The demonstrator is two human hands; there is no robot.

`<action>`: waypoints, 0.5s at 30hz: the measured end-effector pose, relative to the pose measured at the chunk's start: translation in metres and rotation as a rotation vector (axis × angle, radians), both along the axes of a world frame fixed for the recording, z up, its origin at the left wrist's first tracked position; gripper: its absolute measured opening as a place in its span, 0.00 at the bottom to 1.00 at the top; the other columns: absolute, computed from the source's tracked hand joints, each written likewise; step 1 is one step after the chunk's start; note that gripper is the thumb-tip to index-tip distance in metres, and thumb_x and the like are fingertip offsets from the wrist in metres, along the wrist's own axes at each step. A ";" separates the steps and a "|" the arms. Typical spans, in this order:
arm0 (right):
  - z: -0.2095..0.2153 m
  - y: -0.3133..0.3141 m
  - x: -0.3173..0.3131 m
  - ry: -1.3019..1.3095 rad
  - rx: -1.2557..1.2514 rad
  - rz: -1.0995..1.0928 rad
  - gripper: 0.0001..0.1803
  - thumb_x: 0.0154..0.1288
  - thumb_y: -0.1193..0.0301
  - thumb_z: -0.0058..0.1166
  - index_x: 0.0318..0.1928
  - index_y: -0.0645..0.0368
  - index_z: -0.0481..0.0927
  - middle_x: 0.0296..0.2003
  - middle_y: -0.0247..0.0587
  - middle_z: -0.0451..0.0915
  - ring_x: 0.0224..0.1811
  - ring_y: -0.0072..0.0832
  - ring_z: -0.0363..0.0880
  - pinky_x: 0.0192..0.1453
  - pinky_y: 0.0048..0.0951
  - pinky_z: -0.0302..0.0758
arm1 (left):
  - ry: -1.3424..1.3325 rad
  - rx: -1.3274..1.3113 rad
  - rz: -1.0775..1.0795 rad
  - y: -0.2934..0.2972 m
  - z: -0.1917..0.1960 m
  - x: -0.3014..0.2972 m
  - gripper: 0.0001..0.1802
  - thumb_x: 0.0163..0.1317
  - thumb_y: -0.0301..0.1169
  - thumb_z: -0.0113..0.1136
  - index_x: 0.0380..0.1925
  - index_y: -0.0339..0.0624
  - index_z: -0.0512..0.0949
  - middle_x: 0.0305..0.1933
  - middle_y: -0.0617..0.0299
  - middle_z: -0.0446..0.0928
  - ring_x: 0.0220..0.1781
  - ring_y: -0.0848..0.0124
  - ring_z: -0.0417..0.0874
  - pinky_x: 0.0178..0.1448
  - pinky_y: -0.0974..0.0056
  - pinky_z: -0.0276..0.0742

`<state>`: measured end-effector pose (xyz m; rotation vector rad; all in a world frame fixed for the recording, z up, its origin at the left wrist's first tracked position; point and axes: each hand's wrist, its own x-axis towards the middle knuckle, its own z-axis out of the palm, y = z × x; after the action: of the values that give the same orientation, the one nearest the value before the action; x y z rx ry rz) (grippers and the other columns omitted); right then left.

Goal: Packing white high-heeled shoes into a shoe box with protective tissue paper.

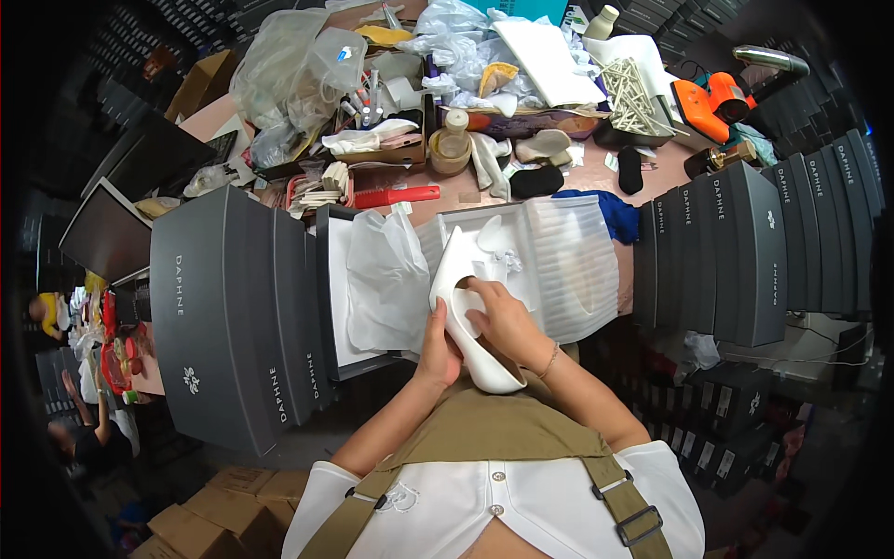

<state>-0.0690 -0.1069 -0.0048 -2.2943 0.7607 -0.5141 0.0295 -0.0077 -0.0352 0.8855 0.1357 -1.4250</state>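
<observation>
A white pointed-toe shoe stands tilted before my chest, toe pointing away from me. My left hand is closed round its left side, thumb along the outer wall. My right hand reaches over the right side with bent fingers dipping into the shoe's opening. The fingertips are hidden there, so what they grip cannot be seen. Beyond the shoe lies an open grey shoe box with white tissue paper on its left. Translucent ribbed wrapping spreads on the right, over a pale shape.
Stacked grey shoe boxes flank me on the left and right. Across the pink table are a red tool, a bottle, black pads, a box of white sticks and an orange tape dispenser.
</observation>
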 end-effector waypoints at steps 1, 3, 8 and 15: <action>0.002 0.004 -0.005 0.110 -0.008 0.064 0.17 0.62 0.68 0.52 0.52 0.58 0.73 0.49 0.58 0.75 0.25 0.43 0.82 0.26 0.38 0.79 | 0.009 0.020 0.004 0.001 -0.002 0.001 0.37 0.68 0.61 0.38 0.64 0.43 0.61 0.62 0.55 0.69 0.63 0.61 0.70 0.67 0.54 0.65; 0.036 0.012 -0.006 0.321 -0.027 0.192 0.17 0.62 0.67 0.51 0.52 0.57 0.73 0.53 0.60 0.72 0.28 0.46 0.82 0.28 0.41 0.79 | 0.045 0.029 -0.006 0.003 0.002 0.001 0.36 0.69 0.60 0.37 0.64 0.44 0.62 0.63 0.54 0.67 0.64 0.60 0.69 0.67 0.54 0.65; 0.023 0.003 -0.007 0.406 -0.118 0.432 0.12 0.57 0.65 0.54 0.40 0.57 0.75 0.32 0.41 0.75 0.28 0.39 0.80 0.28 0.37 0.78 | 0.113 0.004 -0.036 0.009 -0.005 0.006 0.36 0.69 0.60 0.37 0.64 0.43 0.62 0.63 0.53 0.67 0.64 0.60 0.69 0.67 0.53 0.66; -0.019 -0.016 0.016 0.153 -0.259 0.366 0.12 0.52 0.66 0.60 0.34 0.57 0.76 0.30 0.38 0.75 0.31 0.33 0.79 0.30 0.31 0.76 | 0.120 0.095 -0.003 0.015 0.003 0.015 0.38 0.68 0.61 0.39 0.64 0.43 0.61 0.61 0.53 0.69 0.62 0.60 0.71 0.64 0.54 0.70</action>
<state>-0.0532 -0.1233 -0.0238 -2.6601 0.3411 -0.2823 0.0445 0.0074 -0.0324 0.8782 0.2949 -1.4850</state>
